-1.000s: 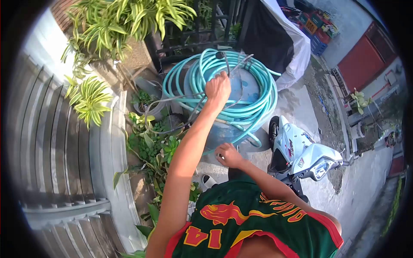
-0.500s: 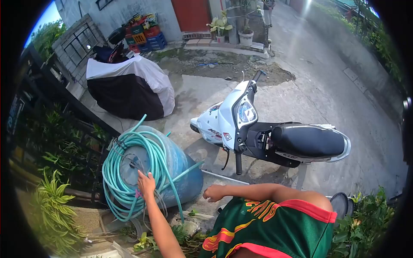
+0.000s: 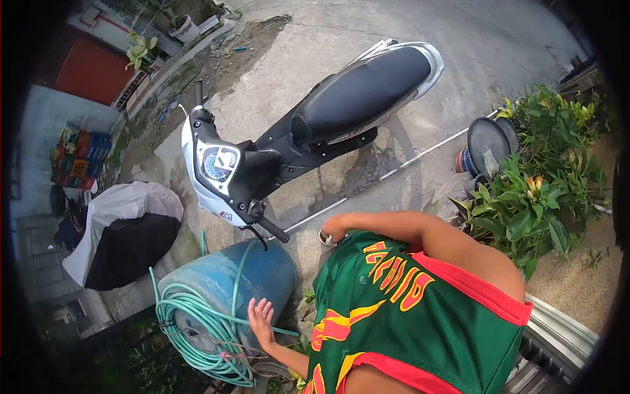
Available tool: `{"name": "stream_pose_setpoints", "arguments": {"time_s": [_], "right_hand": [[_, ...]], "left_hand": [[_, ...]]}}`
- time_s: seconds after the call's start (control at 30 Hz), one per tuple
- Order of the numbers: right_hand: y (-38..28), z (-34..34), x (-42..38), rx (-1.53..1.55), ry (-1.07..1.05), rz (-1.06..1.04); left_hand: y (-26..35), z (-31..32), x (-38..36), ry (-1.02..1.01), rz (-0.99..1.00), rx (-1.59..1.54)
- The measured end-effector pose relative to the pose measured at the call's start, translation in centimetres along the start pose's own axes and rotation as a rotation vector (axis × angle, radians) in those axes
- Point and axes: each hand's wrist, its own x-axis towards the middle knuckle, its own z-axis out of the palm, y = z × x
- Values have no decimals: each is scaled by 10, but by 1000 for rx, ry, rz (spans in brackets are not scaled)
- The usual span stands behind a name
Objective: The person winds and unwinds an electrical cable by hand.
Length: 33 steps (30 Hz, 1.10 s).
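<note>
My left hand (image 3: pixel 261 320) is open with its fingers apart, beside the blue plastic drum (image 3: pixel 272 269) and close to the coiled green hose (image 3: pixel 180 315). The coil lies over the end of the drum, and one length of hose runs along the drum's side. A pink tie (image 3: pixel 226 356) shows on the lower part of the coil. My right hand (image 3: pixel 336 227) is curled in front of my green jersey (image 3: pixel 374 282). Something small, pale and dark (image 3: pixel 325 239) shows at its fingers; I cannot tell what it is.
A white scooter (image 3: pixel 216 164) with a black seat stands beyond the drum. A covered vehicle (image 3: pixel 134 226) is at the left, near stacked crates (image 3: pixel 82 157). A thin white pipe (image 3: pixel 400 167) lies on the concrete. Leafy plants (image 3: pixel 525 203) and a black basin (image 3: pixel 489 144) are at the right.
My left hand has come off the hose coil and moved back toward my body, fingers spreading. The view has turned, so the scooter and drum now appear further left.
</note>
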Motion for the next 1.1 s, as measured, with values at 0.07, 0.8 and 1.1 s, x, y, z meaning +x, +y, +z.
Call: {"name": "stream_pose_setpoints", "arguments": {"time_s": [0.07,0.8,1.1], "right_hand": [[42,15,-43,113,187,218],[205,185,-319,1113,888,1121],[399,60,-451,751,1098,1071]], "left_hand": [[-46,28,24,-152,-283,100],[-187,206,180,-328,-415,440],[-146,511,241,-622,-45,785]]}}
